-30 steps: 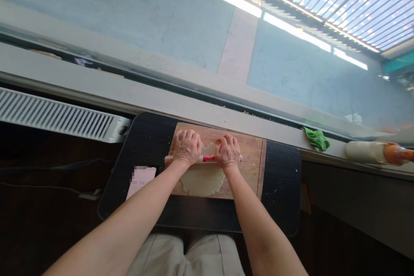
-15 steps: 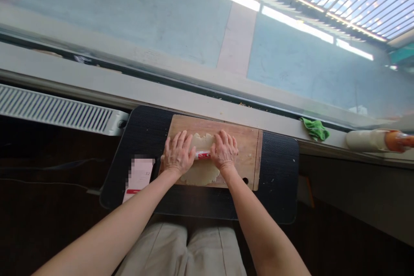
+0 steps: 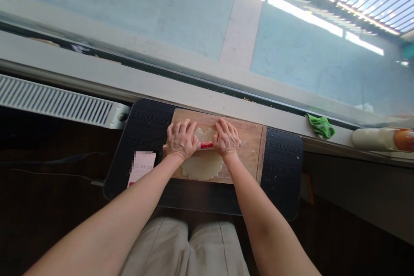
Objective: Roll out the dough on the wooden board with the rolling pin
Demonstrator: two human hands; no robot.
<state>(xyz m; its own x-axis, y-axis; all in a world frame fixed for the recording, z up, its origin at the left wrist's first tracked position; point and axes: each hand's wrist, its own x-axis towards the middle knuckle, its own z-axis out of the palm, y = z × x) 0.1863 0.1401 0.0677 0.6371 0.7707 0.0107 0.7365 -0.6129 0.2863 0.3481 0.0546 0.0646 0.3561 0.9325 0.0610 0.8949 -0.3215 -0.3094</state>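
Note:
A rolling pin (image 3: 206, 145) with a red and white label around its middle lies across a flat sheet of pale dough (image 3: 202, 166). My left hand (image 3: 181, 139) grips the left part of the pin, its fingers bent over the top. On the right part, my right hand (image 3: 226, 137) is closed in the same way. Both hands hide most of the pin; only the labelled middle and bits of the ends show. Ragged edges of dough stick out beyond the pin and towards me. Beneath the dough is a wooden cutting board (image 3: 247, 151).
The board rests on a small black table (image 3: 281, 172) against a windowsill (image 3: 194, 90). A phone with a lit screen (image 3: 142, 166) lies left of the board. On the sill are a green cloth (image 3: 321, 126) and a whitish bottle (image 3: 371, 139). A radiator (image 3: 64, 101) stands left.
Both hands have pushed the rolling pin slightly away from me, towards the dough's far edge. The pin has turned, showing more red on its label. The view has shifted a little.

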